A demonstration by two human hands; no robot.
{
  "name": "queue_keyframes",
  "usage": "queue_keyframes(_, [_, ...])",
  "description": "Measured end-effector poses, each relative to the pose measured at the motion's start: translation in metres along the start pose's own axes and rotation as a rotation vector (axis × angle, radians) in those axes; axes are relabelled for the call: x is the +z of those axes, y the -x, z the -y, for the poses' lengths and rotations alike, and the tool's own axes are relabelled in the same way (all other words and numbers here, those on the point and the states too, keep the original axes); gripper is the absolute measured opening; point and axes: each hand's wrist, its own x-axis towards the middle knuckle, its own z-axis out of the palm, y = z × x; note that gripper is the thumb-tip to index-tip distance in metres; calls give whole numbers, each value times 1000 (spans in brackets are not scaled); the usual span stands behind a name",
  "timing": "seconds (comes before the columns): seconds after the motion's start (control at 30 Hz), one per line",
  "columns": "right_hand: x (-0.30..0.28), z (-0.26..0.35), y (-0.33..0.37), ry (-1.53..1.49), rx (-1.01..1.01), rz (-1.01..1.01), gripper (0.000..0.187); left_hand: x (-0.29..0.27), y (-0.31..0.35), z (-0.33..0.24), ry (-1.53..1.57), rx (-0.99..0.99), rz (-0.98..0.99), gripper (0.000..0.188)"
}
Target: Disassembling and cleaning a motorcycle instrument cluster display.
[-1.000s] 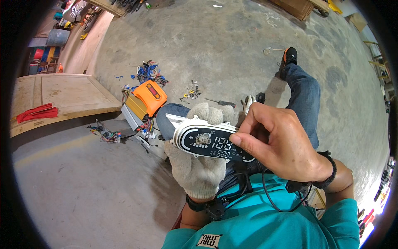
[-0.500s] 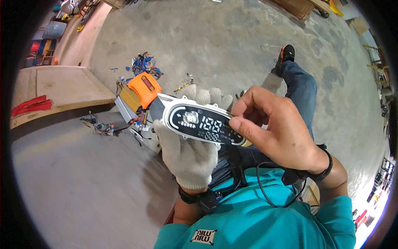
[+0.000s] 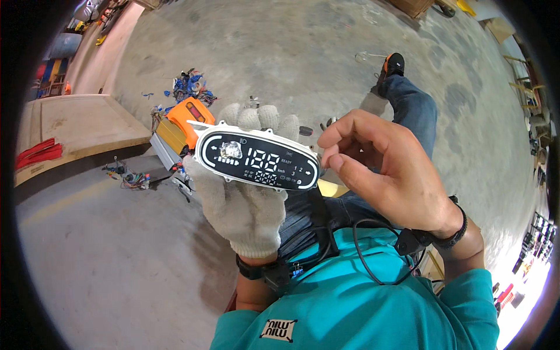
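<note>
The step in hand looks like handling the display panel (image 3: 262,160), a long oval unit with a dark face in a white frame. It lies face up across the palm of the gloved left hand (image 3: 239,210), raised well above the floor (image 3: 291,64), its right end sloping slightly nearer than its left. The left fingers (image 3: 269,118) have hold of it from beneath, loosely bent, their tips showing past its far edge; how firmly they press cannot be told. The bare right hand (image 3: 391,172) is just beside the panel's right end, thumb and forefinger curled toward each other with a small gap, and nothing visible between them. A shiny, crumpled patch (image 3: 231,150) sits on the left part of the dark face.

Any next touch by the right hand calls, as I judge it, for a light pinch at the white frame, with the left palm steady underneath so that the panel does not slide. Just beyond its left end stands an orange casing (image 3: 189,118); farther left, a wooden counter (image 3: 87,125) bears red strips (image 3: 41,153).
</note>
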Motion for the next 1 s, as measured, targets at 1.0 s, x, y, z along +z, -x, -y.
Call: queue_keyframes(1.0, [19, -10, -5, 431, -161, -89, 35, 8, 1, 7, -24, 96, 72, 78])
